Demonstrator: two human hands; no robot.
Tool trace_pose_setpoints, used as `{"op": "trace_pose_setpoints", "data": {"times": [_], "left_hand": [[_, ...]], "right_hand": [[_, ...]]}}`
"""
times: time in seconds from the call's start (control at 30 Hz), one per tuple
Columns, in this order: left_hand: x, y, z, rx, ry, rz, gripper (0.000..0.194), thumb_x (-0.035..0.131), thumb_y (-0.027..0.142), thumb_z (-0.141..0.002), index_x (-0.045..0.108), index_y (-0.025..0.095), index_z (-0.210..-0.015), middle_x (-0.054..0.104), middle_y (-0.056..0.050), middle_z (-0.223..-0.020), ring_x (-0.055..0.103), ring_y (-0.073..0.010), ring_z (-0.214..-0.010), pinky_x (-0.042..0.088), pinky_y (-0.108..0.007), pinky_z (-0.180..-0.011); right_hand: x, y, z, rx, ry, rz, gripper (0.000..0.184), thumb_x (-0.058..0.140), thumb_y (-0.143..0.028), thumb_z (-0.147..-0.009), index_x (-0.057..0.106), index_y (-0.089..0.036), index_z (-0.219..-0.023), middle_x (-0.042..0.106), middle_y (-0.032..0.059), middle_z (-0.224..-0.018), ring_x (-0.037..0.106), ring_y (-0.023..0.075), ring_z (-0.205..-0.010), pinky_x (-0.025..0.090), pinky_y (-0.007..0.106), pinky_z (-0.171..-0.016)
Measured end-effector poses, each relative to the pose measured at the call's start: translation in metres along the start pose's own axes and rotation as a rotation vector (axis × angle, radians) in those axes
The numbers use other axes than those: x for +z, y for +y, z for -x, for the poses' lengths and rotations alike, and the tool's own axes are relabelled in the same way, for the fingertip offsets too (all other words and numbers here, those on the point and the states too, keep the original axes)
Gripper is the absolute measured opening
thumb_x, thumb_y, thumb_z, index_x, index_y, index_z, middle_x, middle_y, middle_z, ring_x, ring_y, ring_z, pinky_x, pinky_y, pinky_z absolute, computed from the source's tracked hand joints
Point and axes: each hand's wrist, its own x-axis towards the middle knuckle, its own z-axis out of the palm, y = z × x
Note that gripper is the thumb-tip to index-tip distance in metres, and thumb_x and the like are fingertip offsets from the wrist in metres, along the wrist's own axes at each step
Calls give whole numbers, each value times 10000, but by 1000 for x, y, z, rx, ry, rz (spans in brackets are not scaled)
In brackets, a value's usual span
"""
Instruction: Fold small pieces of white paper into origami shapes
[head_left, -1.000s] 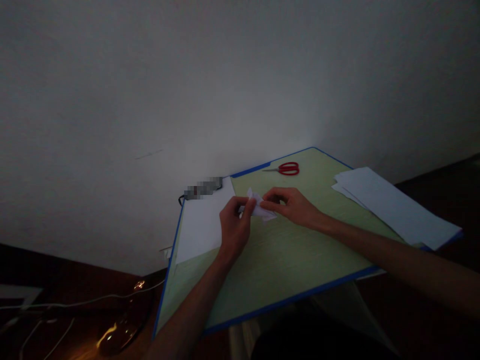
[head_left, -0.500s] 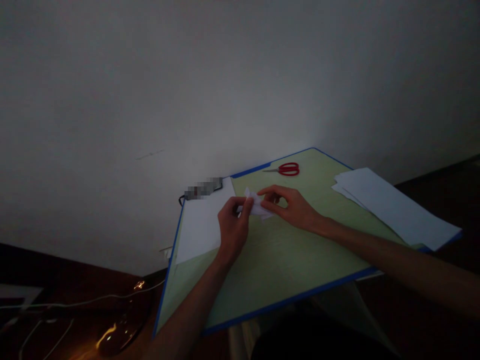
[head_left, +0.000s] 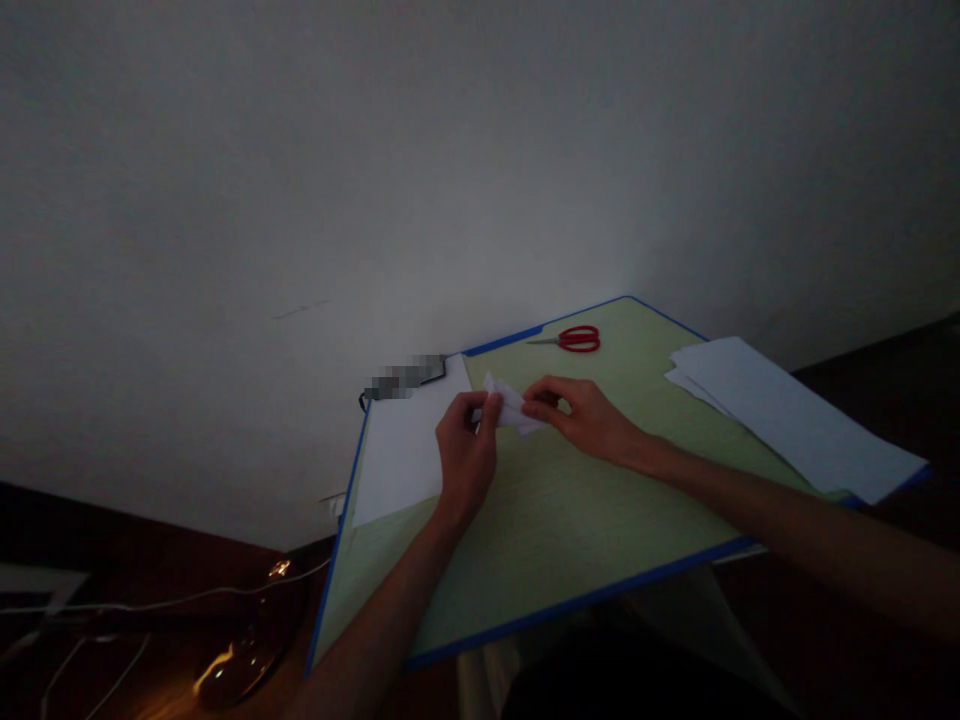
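A small folded piece of white paper (head_left: 511, 411) is held up above the light green table top (head_left: 570, 520). My left hand (head_left: 466, 440) pinches its left side between thumb and fingers. From the right, my right hand (head_left: 577, 412) grips the paper's other edge between thumb and forefinger. The folds are partly hidden by the fingers and dim in the low light. Beyond my hands lies a pair of scissors (head_left: 577, 339) with red handles, blades pointing left. Under and beside my left hand is a flat white sheet (head_left: 397, 455).
Several white sheets (head_left: 795, 420) lie at the table's right, reaching over its edge. A dark-edged object (head_left: 409, 378), blurred out, sits at the back left corner. The grey wall (head_left: 480, 170) borders the table's far side. White cables (head_left: 187, 600) run at the lower left.
My right fingers have drawn closer together, the forefinger coming down onto the paper's right edge. The paper has tilted slightly. My left hand keeps its pinch in nearly the same place.
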Motion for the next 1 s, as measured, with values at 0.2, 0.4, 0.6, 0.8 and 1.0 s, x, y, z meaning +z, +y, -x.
{"op": "trace_pose_setpoints", "data": {"times": [0.2,0.4,0.6,0.8,1.0], "left_hand": [[-1,-1,0,-3,19,-6,278,698,446,-870,684,171,-836,682,-28,-779,608,-154,-709,460,-261,-629],[-3,-2,-1,4,44,-45,278,692,451,-873,699,174,-852,694,-36,-795,607,-159,-725,467,-270,-651],[-1,-2,-1,19,60,-56,275,688,447,-876,694,173,-848,694,-32,-791,616,-159,-731,474,-265,-653],[0,1,1,35,80,-69,257,682,424,-887,691,170,-856,695,-34,-799,617,-156,-730,475,-268,-659],[-1,1,1,32,104,-59,258,682,428,-888,698,172,-859,697,-33,-800,614,-155,-724,477,-269,-657]], "right_hand": [[-3,-2,3,-107,-22,117,182,625,-352,-960,699,-190,-925,711,41,-871,642,160,-763,503,303,-730],[-7,-4,5,-179,-37,148,166,613,-324,-959,719,-201,-990,706,44,-861,645,165,-758,523,319,-750],[-4,2,2,-49,-63,87,204,613,-311,-958,725,-200,-1087,752,70,-991,676,190,-849,518,319,-763],[0,2,3,-31,-53,118,219,579,-272,-978,689,-192,-1149,741,89,-1051,671,207,-913,506,344,-814],[0,-1,3,-14,6,77,201,629,-315,-956,679,-212,-1121,736,53,-932,673,187,-819,513,321,-749]]}}
